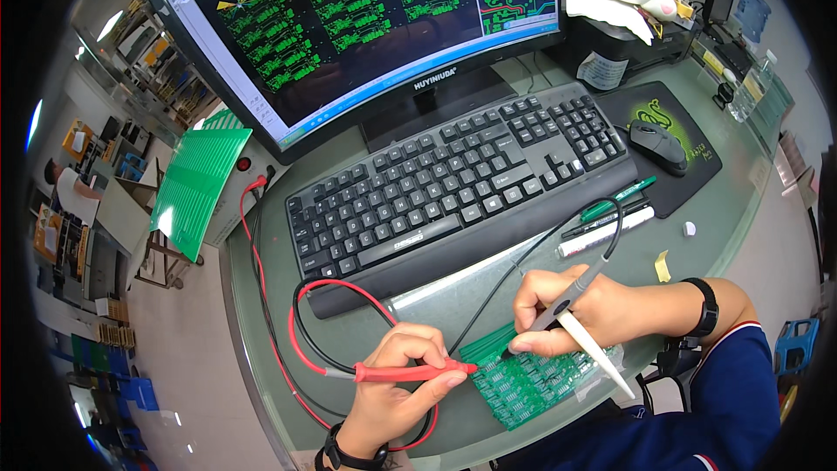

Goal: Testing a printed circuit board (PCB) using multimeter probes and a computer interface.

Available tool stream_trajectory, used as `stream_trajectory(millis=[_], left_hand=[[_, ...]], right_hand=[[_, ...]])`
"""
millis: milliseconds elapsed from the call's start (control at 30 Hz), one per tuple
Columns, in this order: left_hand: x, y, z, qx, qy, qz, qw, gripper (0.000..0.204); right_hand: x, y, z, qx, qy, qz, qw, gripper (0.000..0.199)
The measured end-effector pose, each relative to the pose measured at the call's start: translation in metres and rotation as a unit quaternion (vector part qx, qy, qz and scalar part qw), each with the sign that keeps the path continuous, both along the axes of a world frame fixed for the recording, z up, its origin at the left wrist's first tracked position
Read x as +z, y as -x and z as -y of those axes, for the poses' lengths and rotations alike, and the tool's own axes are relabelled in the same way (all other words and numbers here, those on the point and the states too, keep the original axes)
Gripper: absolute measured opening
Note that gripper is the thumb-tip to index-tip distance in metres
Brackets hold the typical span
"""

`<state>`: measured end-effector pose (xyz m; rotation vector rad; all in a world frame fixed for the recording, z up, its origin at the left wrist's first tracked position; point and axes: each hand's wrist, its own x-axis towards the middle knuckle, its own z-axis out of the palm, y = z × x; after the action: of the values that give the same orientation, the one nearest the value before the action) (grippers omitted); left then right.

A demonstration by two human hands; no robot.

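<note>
A green panel (199,183) leans at the left of the frame, as a red cable (292,384) loops toward a person's left hand (397,388) at lower center. Its thumb and fingers pinch a red probe (397,373), the tip at the left edge of a green circuit board (523,392). The board lies on the surface (488,296) in the lower center of the frame, to the right of the left hand and below the right hand (610,310), which grips a grey probe (571,298) and a white stick (597,355). The fingers cover part of the board's upper edge, and its right end is hard to make out behind the stick. Whether either tip touches the board cannot be told. The right forearm's dark blue sleeve (741,384) runs off the lower edge.
</note>
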<state>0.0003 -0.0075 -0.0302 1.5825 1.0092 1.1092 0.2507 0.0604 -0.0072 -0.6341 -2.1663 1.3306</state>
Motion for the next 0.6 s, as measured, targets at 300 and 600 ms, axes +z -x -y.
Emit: stream_trajectory(millis=[300, 600], left_hand=[[0.0022, 0.0011, -0.0003, -0.007, -0.011, -0.01, 1.0, 0.022], [0.0008, -0.002, -0.0002, -0.009, -0.01, 0.009, 1.0, 0.022]], right_hand=[[-0.0013, 0.0, -0.0003, 0.003, -0.006, -0.009, 1.0, 0.021], [-0.0007, -0.0002, -0.0005, 0.007, 0.0, -0.005, 1.0, 0.02]])
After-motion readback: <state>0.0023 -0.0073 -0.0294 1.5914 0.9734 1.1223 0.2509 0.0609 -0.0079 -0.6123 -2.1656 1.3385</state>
